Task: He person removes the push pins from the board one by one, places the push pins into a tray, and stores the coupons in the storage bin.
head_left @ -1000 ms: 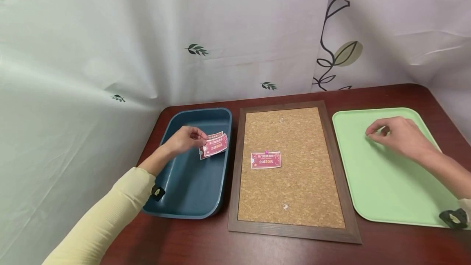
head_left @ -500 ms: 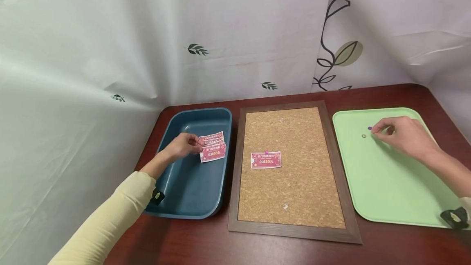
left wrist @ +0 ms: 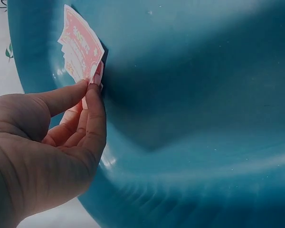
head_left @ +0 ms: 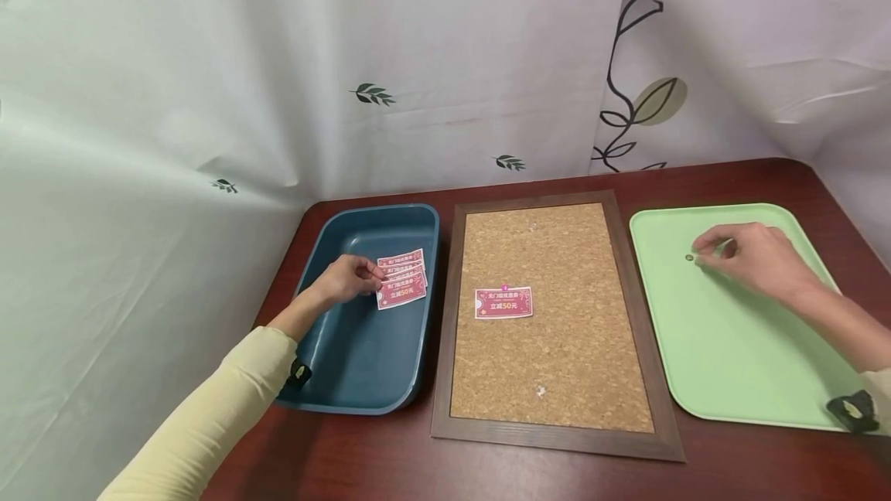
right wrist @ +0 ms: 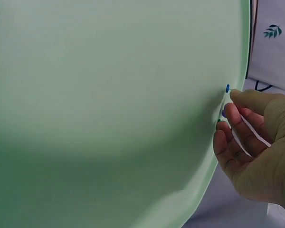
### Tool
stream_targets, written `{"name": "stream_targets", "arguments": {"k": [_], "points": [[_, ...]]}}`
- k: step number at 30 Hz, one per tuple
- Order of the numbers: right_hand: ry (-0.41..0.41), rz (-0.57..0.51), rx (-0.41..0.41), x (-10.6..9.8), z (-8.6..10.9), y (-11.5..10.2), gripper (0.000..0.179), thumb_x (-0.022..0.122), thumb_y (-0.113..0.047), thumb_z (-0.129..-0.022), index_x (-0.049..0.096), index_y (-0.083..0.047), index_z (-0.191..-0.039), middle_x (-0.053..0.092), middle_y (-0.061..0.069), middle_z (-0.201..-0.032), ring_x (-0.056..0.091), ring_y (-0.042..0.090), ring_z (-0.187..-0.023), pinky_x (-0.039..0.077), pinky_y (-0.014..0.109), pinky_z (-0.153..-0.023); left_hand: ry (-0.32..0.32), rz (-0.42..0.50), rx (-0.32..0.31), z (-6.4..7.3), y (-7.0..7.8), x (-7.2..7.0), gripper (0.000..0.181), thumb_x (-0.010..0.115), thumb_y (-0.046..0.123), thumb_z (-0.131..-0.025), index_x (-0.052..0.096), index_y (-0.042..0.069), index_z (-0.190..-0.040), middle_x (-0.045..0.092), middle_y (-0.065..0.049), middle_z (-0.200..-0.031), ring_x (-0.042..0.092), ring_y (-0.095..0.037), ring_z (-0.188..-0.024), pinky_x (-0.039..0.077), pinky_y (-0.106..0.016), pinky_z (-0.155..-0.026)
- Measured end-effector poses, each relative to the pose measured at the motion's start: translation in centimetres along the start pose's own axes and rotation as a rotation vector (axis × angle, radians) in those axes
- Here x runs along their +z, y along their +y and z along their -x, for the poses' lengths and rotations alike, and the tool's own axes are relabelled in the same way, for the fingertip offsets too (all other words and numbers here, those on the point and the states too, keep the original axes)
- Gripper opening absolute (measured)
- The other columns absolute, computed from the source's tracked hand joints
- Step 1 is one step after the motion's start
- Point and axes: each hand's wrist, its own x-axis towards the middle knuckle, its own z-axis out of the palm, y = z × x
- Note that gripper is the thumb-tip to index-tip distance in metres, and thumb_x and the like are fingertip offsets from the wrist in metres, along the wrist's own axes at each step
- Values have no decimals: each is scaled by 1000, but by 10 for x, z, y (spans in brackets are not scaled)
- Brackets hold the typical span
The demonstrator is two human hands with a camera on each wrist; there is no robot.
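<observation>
My left hand (head_left: 355, 277) is inside the blue bin (head_left: 362, 362). Its thumb and fingers pinch the left edge of a pink-and-white paper coupon (head_left: 402, 292), the front one of several fanned out. In the left wrist view the pinched coupon (left wrist: 82, 42) overlaps others behind it. My right hand (head_left: 752, 257) hovers over the back of the light green tray (head_left: 738, 354), thumb and index finger apart. A blue thumbtack (right wrist: 227, 88) sits beside the thumb tip; purple (right wrist: 223, 113) and green (right wrist: 219, 120) thumbtacks lie by the fingertips.
Between bin and tray lies a cork board (head_left: 557, 362) in a brown wooden frame (head_left: 557, 445). One coupon (head_left: 503, 305) is fixed on it with a pink pin (head_left: 505, 287). Everything stands on a dark red table (head_left: 390, 454), before a pale patterned curtain (head_left: 445, 60).
My left hand has lowered the pinched coupon slightly, spreading those behind it. The right fingers shifted away from the tacks, then back left over them.
</observation>
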Motion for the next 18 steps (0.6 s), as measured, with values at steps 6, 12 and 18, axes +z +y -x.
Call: {"name": "stream_targets", "arguments": {"k": [6,12,18], "points": [[2,28,-26,8,-4,-4,9,87,-8,-85,81,-12,-91,74,-4,-79,59,-3,-69,46,29,-62,0,-6,-2,0,-3,2,13,73,4,-100,72,-4,-110,73,-15,-100,66,-23,-87,61,-37,-85],[-31,61,-25,9,-8,-7,5,83,-5,-88,80,-9,-88,75,1,-81,64,11,-70,48,35,-63,3,-22,-9,2,-1,3,12,73,6,-101,72,-2,-110,73,-13,-99,66,-23,-86,60,-36,-83],[-41,63,-9,7,-8,-7,5,78,1,-88,79,-5,-89,76,7,-81,71,26,-73,50,39,-63,12,-20,-14,2,-2,3,12,73,5,-100,72,-2,-109,72,-13,-98,65,-23,-85,59,-32,-80]]}}
